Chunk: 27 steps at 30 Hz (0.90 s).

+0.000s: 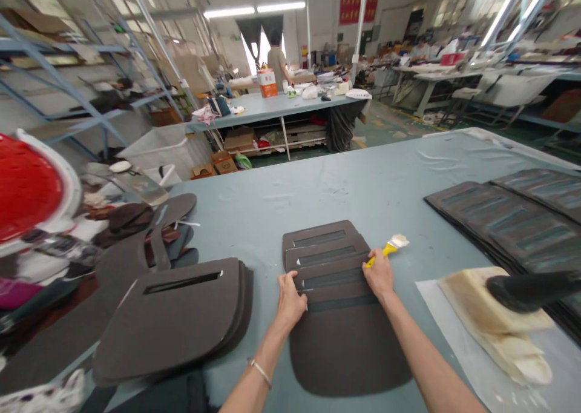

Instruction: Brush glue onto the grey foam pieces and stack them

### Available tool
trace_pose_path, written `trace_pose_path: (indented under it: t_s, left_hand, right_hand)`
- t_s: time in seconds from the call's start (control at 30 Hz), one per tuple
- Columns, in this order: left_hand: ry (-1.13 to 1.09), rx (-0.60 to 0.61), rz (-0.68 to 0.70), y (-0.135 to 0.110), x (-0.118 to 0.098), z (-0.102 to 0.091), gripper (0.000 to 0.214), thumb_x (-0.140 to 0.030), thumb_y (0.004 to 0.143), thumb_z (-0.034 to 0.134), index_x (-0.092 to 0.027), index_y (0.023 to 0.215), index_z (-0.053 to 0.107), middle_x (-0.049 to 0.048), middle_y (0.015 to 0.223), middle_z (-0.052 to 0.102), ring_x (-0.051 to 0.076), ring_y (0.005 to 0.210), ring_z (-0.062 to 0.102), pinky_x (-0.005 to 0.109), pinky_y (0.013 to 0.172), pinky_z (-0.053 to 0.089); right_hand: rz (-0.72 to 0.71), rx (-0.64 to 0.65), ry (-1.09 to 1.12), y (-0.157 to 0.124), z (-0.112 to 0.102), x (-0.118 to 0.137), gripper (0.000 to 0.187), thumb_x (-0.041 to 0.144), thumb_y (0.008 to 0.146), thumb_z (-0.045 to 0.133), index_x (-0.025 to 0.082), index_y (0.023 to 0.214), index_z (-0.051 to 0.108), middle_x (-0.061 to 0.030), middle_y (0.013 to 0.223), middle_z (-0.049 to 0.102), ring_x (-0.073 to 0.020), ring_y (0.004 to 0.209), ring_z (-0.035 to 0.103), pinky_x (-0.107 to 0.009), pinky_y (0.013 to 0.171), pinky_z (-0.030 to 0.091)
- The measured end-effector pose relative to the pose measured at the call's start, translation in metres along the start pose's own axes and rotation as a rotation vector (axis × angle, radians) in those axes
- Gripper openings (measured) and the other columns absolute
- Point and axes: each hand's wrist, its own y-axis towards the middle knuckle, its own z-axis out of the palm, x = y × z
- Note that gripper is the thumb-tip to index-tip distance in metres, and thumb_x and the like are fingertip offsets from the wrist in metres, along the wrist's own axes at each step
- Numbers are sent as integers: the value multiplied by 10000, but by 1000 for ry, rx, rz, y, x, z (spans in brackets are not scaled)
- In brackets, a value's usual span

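Overlapping dark grey panels (345, 346) with long slots lie in a staggered stack in front of me on the blue-grey table. At their left edge is my left hand (290, 301), its fingers curled and closed on the edge of one panel. My right hand (380, 277) grips a paintbrush (385, 249) by its yellow handle and touches the panels' right edge. The pale bristles of the brush point away to the upper right. Part of the handle is hidden by the fingers.
To the left lies a pile of rounded slotted panels (181, 316). On the right, a yellowed container (481, 304) with a black cylindrical part rests on a white sheet (436, 316). More dark panels (508, 219) are stacked behind it. A person (276, 59) stands at a farther table.
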Motion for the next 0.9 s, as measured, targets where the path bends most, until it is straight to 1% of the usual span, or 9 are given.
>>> trace_pose_path:
  t_s: [0.1,0.2,0.33,0.4,0.47,0.53,0.6,0.8,0.9]
  left_hand:
    - [9,19,24,-1,-1,-3,558,-46,638,513,-176,1167,395,79,1142,373,188,1136,398,375,1041,345]
    - [39,36,35,-8,-1,-8,554,-61,660,506,-198,1186,397,78,1159,404,194,1152,391,390,1042,339]
    - [203,-63,5,-23,0,-16,500,-139,705,534,-203,1189,425,97,1218,393,252,1202,364,456,1014,345]
    - [273,-51,48,-32,0,-20,491,-181,722,552,-224,1197,434,93,1268,381,270,1219,358,467,989,357]
    - [324,6,94,-41,-1,-22,445,-208,734,558,-246,1167,465,76,1276,405,271,1198,385,465,958,372]
    - [358,44,105,-48,-1,-21,378,-223,743,554,-250,1115,493,66,1257,441,268,1171,410,460,931,380]
    - [366,50,95,-52,-1,-20,335,-233,746,552,-242,1077,502,67,1251,452,265,1165,417,451,916,384]
    - [346,32,75,-58,-2,-12,337,-258,727,569,-239,1055,495,69,1276,423,262,1205,393,444,937,372]
    - [343,23,77,-58,0,-10,338,-264,710,582,-240,1038,502,70,1275,418,267,1211,393,451,948,366]
  right_hand:
    - [-37,-32,1,-2,-2,-1,260,171,723,593,195,949,467,-28,895,433,-141,717,420,-248,644,319]
    - [-69,-88,-40,-6,-10,-4,282,219,728,617,186,971,478,-66,932,452,-180,777,443,-275,670,343]
    - [-152,-118,-17,-16,-26,-18,231,238,759,576,193,961,474,-87,933,517,-237,870,468,-322,730,373]
    - [-279,-42,38,-24,-33,-29,204,201,755,546,205,943,465,-85,977,549,-246,924,480,-339,775,380]
    - [-405,84,80,-33,-37,-40,191,164,744,520,216,916,456,-77,1042,563,-244,959,490,-349,808,380]
    - [-472,181,94,-39,-39,-48,179,145,738,501,221,892,450,-71,1075,564,-242,969,500,-358,823,381]
    - [-488,217,96,-41,-39,-52,171,138,739,488,221,884,450,-74,1065,564,-239,960,507,-362,823,385]
    - [-493,234,135,-33,-37,-54,190,114,717,475,215,875,448,-72,995,565,-225,940,513,-345,807,405]
    - [-483,232,156,-33,-38,-53,197,114,711,472,214,880,453,-72,1006,567,-221,944,515,-339,804,411]
